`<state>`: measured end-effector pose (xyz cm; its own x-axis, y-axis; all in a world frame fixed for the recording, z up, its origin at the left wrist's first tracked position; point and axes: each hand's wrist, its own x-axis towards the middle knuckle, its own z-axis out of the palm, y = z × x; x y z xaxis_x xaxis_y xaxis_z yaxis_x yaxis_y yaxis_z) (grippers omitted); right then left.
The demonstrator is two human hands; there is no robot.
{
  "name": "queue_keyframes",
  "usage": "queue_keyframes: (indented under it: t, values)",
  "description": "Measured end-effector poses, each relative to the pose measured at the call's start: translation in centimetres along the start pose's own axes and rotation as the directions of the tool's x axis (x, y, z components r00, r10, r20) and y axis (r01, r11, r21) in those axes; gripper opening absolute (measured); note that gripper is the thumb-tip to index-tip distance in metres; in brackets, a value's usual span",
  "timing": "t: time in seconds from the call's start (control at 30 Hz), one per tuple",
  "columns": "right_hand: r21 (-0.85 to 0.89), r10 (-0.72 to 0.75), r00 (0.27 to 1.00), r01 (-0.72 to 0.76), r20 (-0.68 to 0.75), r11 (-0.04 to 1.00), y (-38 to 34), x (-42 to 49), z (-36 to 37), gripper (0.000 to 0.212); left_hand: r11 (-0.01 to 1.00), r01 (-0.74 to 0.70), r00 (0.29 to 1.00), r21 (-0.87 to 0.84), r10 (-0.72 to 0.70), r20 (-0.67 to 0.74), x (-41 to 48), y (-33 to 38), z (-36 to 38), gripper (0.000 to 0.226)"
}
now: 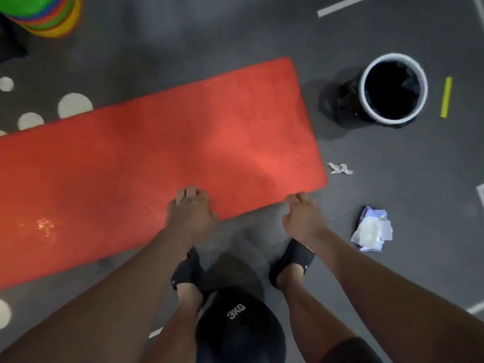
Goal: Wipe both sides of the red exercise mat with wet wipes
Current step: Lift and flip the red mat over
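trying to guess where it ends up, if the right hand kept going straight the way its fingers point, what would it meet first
The right hand sits at the near edge of the red mat, fingers pointing away across it. It would probably slide over the mat's corner first; the bin lies further on, to the right.

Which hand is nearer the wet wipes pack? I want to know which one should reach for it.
Right. The right hand grips the mat's near edge just left of the wet wipes pack; the left hand is further left along it.

Dark grey floor point(392, 27) with white tape lines. White-rimmed bin point(392, 87), black liner, upper right; short yellow tape strip point(446, 96) beside it. Stack of coloured discs point(44, 14), green on top, upper left. Pale round spots point(74, 104) along left. Black ball point(235, 328) marked "3KG" at bottom centre.
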<state>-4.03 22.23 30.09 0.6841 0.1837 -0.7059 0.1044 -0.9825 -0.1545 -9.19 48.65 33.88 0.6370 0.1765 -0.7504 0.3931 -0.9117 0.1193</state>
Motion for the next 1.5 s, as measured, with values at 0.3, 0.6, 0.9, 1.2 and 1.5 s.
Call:
queue_keyframes:
  t: [0.3,0.6,0.9,1.2,1.5]
  values:
    - [0.102,0.112,0.983,-0.127,0.143,0.987,11.1,11.1,3.7,0.039,0.996,-0.09,0.993,0.009,0.089,0.077,11.6,6.0,10.6,0.049]
    - [-0.278,-0.133,0.972,0.184,0.192,0.943,15.2,22.4,9.5,0.063,0.946,-0.224,0.973,0.236,0.205,0.104,24.5,3.9,18.8,0.058]
    - [-0.481,-0.592,0.796,0.57,0.123,0.666,1.2,26.8,14.1,0.052,0.797,-0.362,0.928,0.484,0.357,0.107,28.3,-2.2,15.3,0.056]
    - [-0.414,-0.783,0.589,0.775,0.2,0.477,-11.3,21.9,26.8,0.084,0.978,-0.145,0.978,0.153,0.165,-0.129,21.6,-18.0,21.3,0.055]
    - [-0.613,-0.747,0.626,0.686,0.224,0.391,-13.4,20.8,32.3,0.108,0.991,-0.098,0.976,0.089,0.113,-0.185,17.2,-27.1,31.6,0.109]
